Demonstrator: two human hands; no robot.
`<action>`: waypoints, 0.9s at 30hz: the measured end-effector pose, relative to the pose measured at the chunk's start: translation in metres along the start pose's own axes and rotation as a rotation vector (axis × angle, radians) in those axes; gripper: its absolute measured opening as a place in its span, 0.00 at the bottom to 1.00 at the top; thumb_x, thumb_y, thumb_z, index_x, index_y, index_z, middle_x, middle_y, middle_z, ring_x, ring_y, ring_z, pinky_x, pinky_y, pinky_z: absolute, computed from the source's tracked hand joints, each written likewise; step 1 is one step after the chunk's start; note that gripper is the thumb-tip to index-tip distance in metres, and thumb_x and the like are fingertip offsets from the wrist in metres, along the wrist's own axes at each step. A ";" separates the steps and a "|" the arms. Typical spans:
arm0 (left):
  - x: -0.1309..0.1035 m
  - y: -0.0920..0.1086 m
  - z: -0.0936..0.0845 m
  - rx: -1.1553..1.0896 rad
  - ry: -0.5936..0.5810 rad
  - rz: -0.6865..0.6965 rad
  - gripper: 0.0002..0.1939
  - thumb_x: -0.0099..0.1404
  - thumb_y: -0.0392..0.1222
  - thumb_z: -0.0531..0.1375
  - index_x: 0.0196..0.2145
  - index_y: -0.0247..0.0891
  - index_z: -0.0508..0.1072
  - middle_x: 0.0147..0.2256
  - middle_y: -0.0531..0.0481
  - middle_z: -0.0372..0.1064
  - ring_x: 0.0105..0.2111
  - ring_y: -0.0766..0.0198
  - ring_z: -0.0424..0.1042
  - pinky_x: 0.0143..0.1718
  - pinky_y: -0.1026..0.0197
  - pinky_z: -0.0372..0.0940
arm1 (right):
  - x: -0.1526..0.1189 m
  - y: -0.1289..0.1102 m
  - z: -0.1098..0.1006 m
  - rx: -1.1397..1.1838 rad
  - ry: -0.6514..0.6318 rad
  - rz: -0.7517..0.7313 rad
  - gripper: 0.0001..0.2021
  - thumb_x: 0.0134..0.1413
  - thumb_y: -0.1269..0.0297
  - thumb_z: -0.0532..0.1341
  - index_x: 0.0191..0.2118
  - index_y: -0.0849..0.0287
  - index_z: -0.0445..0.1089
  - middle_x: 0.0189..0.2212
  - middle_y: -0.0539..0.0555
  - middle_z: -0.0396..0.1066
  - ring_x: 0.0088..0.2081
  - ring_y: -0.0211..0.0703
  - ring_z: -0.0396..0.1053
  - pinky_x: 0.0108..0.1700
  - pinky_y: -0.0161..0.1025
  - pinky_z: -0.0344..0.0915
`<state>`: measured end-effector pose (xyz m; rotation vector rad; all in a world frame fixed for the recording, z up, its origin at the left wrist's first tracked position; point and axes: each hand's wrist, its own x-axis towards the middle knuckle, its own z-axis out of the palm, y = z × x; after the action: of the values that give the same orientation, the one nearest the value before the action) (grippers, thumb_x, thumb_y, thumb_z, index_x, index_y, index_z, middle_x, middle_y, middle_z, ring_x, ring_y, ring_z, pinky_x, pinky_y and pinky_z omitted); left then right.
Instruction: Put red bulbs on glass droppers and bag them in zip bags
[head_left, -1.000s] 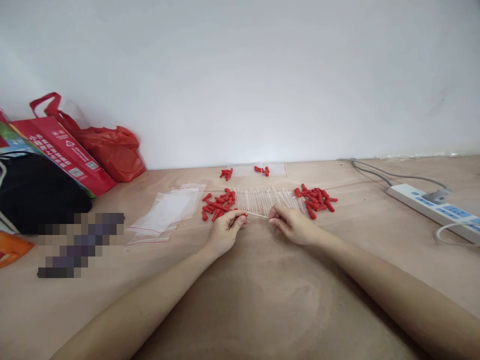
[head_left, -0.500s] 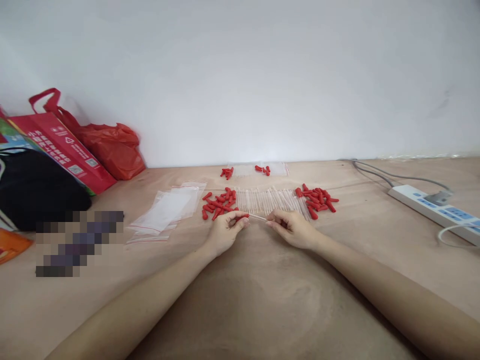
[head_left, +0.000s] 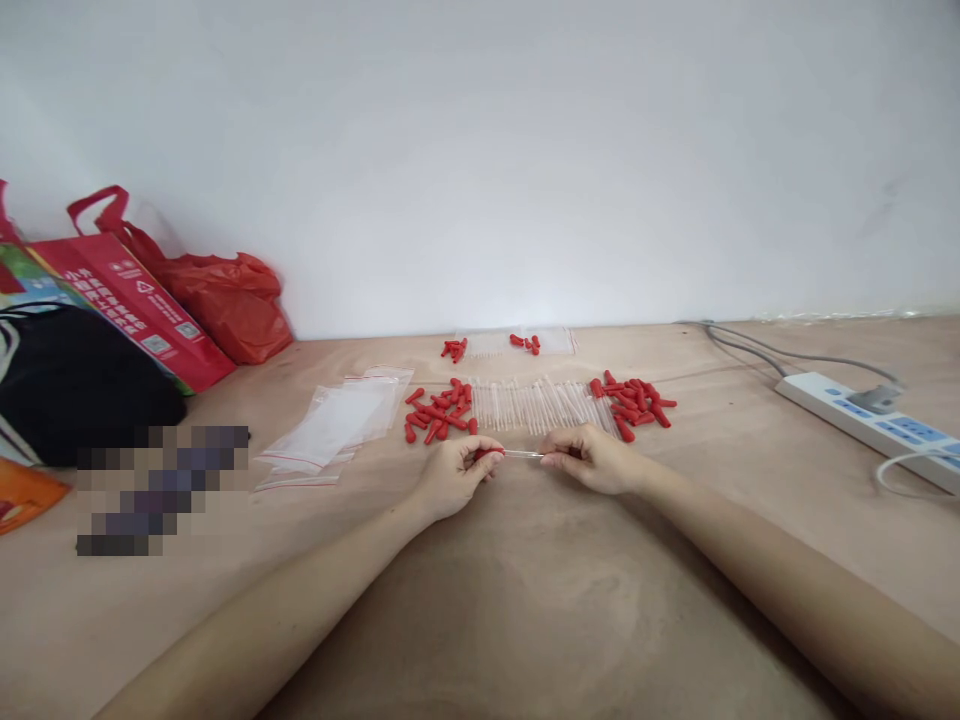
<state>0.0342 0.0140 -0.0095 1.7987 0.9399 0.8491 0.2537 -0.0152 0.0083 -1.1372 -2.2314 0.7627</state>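
My left hand (head_left: 459, 476) pinches a red rubber dropper bulb (head_left: 489, 453), most of it hidden by the fingers. From the bulb's right end a thin clear dropper tube (head_left: 523, 455) runs level to my right hand (head_left: 592, 460), whose thumb and fingertips are closed on its other end. How deep the tube sits in the bulb I cannot tell. Just beyond the hands, a row of clear tubes (head_left: 525, 403) lies side by side on the table. Red bulbs are heaped at both ends of it, a left pile (head_left: 442, 408) and a right pile (head_left: 637, 400).
Clear zip bags (head_left: 330, 425) lie overlapped at left. Farther back, another bag (head_left: 551, 341) lies near the wall among a few red bulbs (head_left: 454, 349). A white power strip (head_left: 877, 420) with cables is at right; a red bag (head_left: 225, 305) and a black bag (head_left: 82, 380) stand at left.
Both hands have come slightly nearer and to the right, the bulb and tube still between them. The view has shifted a little.
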 end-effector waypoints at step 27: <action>-0.006 0.016 -0.003 0.434 -0.091 0.202 0.07 0.58 0.39 0.54 0.29 0.36 0.71 0.21 0.53 0.66 0.21 0.69 0.63 0.23 0.68 0.58 | 0.003 0.001 0.014 -0.013 0.024 0.012 0.12 0.54 0.63 0.51 0.24 0.61 0.65 0.18 0.46 0.57 0.23 0.33 0.54 0.27 0.31 0.52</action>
<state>0.0328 0.0052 0.0052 2.3171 0.9452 0.7147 0.2435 -0.0151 -0.0016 -1.1606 -2.2148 0.7363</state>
